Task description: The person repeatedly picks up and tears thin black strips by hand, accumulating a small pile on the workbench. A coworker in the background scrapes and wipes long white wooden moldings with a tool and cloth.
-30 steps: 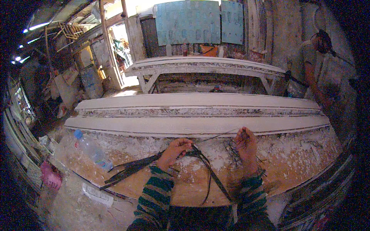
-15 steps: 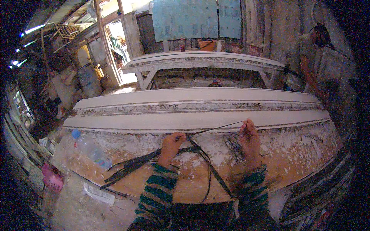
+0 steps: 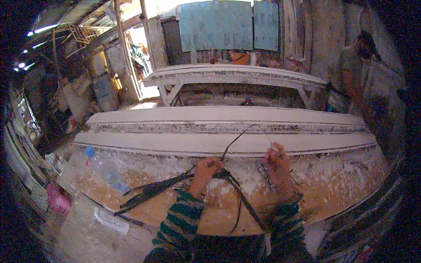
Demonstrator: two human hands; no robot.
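A bundle of thin dark strips [image 3: 153, 192] lies across the dusty wooden table [image 3: 210, 221]. At its middle my left hand [image 3: 205, 174] is closed on the strips, and their other ends [image 3: 249, 207] spread toward the table's near edge. One thin dark strip [image 3: 231, 141] rises from my left hand in a loose arch and comes down to my right hand [image 3: 278, 165], whose fingertips pinch its pale-looking end. Beside and partly behind my right hand sits a small tangle of thin dark threads [image 3: 264, 172].
Two long whitish boards [image 3: 219, 141] lie along the table's far side. On the left rests a clear plastic bottle [image 3: 107, 173] with a blue cap. A pink basket [image 3: 58, 199] stands lower left. Another bench [image 3: 237, 75] is beyond; a person [image 3: 354, 72] works at far right.
The strip between my hands was pulled straight and now bows upward, slack. My right hand has come slightly nearer and leftward; my left hand has shifted a little right.
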